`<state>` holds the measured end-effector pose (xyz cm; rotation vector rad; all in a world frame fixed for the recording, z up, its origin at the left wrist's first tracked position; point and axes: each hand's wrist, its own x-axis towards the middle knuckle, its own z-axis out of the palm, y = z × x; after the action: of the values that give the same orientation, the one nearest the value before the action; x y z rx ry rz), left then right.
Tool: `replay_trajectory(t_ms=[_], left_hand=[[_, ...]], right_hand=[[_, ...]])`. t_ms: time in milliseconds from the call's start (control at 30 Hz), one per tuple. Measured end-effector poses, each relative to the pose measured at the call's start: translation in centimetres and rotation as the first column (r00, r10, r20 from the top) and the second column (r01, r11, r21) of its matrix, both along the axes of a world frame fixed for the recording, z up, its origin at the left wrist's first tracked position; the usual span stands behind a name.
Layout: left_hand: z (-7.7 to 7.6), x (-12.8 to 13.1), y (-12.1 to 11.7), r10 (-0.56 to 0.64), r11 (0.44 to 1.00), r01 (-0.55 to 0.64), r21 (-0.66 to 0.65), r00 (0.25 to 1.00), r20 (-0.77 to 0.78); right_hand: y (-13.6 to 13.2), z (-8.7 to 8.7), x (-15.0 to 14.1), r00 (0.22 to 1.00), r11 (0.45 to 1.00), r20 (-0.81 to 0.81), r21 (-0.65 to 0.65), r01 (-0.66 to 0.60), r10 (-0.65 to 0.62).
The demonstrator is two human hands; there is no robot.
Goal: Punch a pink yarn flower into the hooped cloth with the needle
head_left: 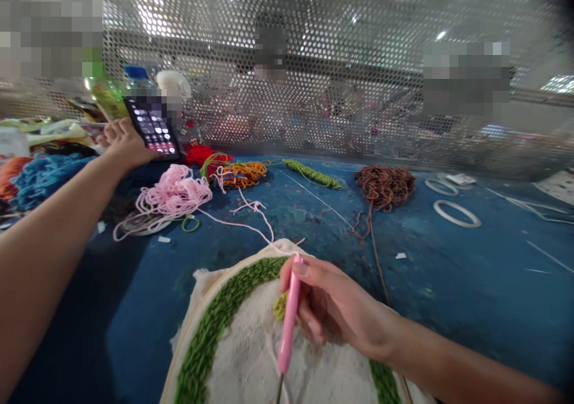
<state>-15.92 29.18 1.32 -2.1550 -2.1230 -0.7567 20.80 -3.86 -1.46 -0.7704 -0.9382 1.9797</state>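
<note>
Right hand (325,299): closed round a pink punch tool (290,317), thumb and fingers pinching its upper half. Tool tilts slightly, thin metal shaft pointing down toward the viewer, over the cloth (242,356); whether the tip touches, can't tell. Left hand (123,141): stretched out far forward and left, well apart from the tool, fingers partly curled beside a phone (155,126), thumb at its lower edge. Can't tell if it grips the phone or only touches it. Phone leans upright, screen lit.

Cloth is stretched in a round hoop (180,332), directly below the right hand and near the viewer. Dark green stitched band (201,332) runs inside the rim; small yellow-green patch (280,307) partly hidden by the right hand.

Pink strand goes from the tool's top end back to a loose pink yarn heap (174,192), just right of the left forearm. Behind that heap: red yarn (201,155) and orange yarn (249,173). Farther right: light green skein (314,174), brown yarn bundle (385,187), white rings (456,213). Blue yarn (49,177) beyond the left forearm. All on a blue table (457,296). Bottle with blue cap (136,74) behind phone; perforated metal panel (314,117) across the back.
</note>
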Motion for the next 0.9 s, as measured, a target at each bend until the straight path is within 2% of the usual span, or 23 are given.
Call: replay_trajectory(t_ms=[100,200,500,700,900], left_hand=[[0.4,0.1,-0.3,0.106,0.994,-0.107,0.04,0.994,0.006],[0.6,0.4,-0.4,0.13,0.99,-0.13,0.052,0.992,0.006],[0.5,-1.4,-1.0,0.065,0.997,-0.061,0.051,0.993,-0.098],[0.3,-0.2,-1.6,0.08,0.99,-0.057,0.126,0.979,-0.185],[0.2,-0.2,-1.7,0.066,0.993,-0.043,0.108,0.974,-0.218]], right_hand=[[0.0,0.0,0.0,1.0,1.0,-0.011,-0.029,0.008,-0.009],[0.1,0.0,0.0,1.0,1.0,-0.01,-0.029,0.005,-0.005],[0.1,-0.4,-0.1,1.0,1.0,-0.019,-0.027,0.008,-0.009],[0.1,-0.3,-0.1,1.0,1.0,-0.014,-0.029,-0.001,0.0],[0.0,-0.4,-0.1,1.0,0.999,-0.016,-0.032,0.006,-0.006]])
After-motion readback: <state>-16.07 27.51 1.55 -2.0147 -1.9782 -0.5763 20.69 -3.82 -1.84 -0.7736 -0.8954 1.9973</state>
